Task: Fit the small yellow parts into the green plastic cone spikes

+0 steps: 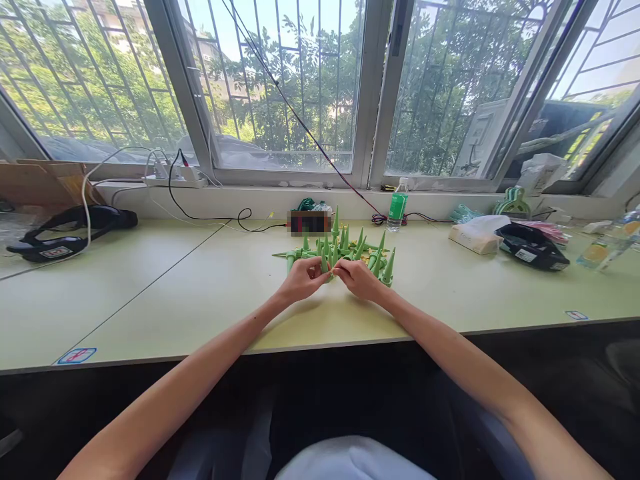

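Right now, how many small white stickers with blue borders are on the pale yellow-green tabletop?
2: the left sticker on the front of the tabletop, beside the dark seam; the right sticker also at the front, far right. Objects could hide others.

Student: How are the arms arranged?

Tutor: The left forearm [200,370] and right forearm [460,357], both bare, enter from lower left and lower right and converge centrally, like an inverted V.

Student: And the hands?

Tutor: Left hand [303,279]: fingers curled, thumb extended inward. Right hand [359,277]: back uppermost, thumb and forefinger drawn together in a pinch.

Student: Do they meet?

Tutor: The fingertips face one another, close together; actual contact is indistinguishable.
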### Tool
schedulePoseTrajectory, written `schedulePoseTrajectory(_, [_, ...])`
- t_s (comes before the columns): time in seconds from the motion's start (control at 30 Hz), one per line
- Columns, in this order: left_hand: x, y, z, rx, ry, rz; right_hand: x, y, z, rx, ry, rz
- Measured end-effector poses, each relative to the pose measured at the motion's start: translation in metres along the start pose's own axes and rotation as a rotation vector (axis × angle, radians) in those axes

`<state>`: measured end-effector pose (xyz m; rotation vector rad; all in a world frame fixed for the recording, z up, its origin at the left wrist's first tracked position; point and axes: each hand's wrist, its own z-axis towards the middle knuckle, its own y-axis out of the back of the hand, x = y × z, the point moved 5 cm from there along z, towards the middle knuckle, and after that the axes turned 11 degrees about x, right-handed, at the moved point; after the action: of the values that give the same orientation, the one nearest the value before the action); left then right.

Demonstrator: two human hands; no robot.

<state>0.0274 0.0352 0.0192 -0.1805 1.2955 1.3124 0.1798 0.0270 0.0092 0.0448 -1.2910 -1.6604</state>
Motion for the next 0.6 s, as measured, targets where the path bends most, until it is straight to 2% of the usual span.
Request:
schedulePoseTrajectory(0.27, [-0.0012,-0.0008,0.0004,0.009,-0.018,0.032,-0.0031,-0.0018,-0.0001,0.021,-0.019,-0.023])
schedulePoseTrajectory(0.43, [0.0002,-0.0008,0.0015,-0.008,-0.012,-0.001,-0.0018,0.0,0.0,-0.012,-0.044,-0.014])
schedulePoseTrajectory(0.6, [0.0,0.0018,0.0018,-0.05,0.094,-0.147,0.0046,0.0041,-0.0003,-0.044,-0.056,0.01])
